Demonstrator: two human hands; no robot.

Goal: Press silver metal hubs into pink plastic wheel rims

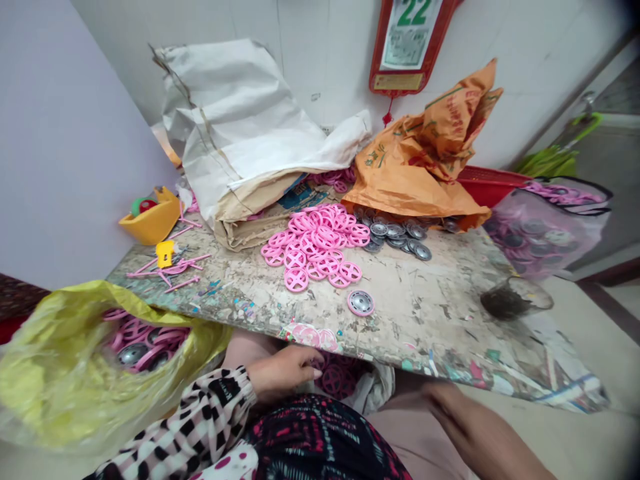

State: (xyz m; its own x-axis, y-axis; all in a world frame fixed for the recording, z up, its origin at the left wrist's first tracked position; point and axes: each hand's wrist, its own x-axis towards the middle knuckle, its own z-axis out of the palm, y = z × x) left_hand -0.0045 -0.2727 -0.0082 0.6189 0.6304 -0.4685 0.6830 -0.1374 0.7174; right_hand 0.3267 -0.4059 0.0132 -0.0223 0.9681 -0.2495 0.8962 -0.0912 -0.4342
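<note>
My left hand (287,370) is at the table's front edge, above my lap. Its fingers curl inward and what they hold, if anything, is hidden. Beside its fingertips, pink plastic wheel rings (340,377) show in a bag under the edge. My right hand is hidden beneath the table edge, with only the blurred forearm showing. On the table lie a heap of pink spoked wheel rings (323,230) and grey wheel discs (395,231). One pink ring with a grey disc fitted in it (361,303) lies alone near the front.
A white sack (240,113) and an orange bag (415,167) stand at the back. Left are a yellow tape dispenser (150,220) and pink sprues (175,270). A yellow bag (55,353) of wheels is lower left. A cup (517,300) sits right, near a clear bag (540,233).
</note>
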